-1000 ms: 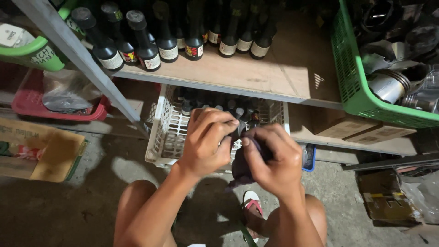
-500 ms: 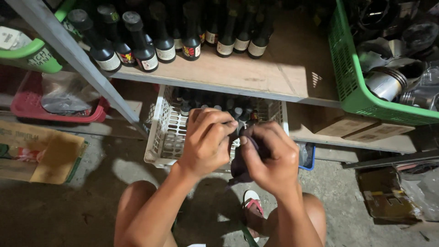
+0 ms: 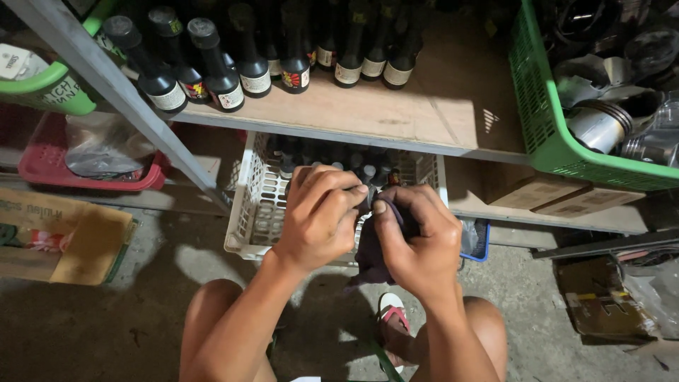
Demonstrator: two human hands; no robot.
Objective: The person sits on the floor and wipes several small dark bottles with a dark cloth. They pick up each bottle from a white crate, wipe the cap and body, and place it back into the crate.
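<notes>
Left hand: fingers closed on a small dark bottle, mostly hidden, held above the white crate.
Right hand: clamped on a dark purple cloth, thumb pressing it against the bottle.
White crate: on the floor under the wooden shelf, holding dark capped bottles.
Shelf load: row of dark labelled bottles; green basket at right.

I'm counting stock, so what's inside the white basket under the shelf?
The white basket holds dark small bottles, only caps showing. The left hand and right hand, gripping a purple cloth, cover its middle, so no count is possible.
</notes>
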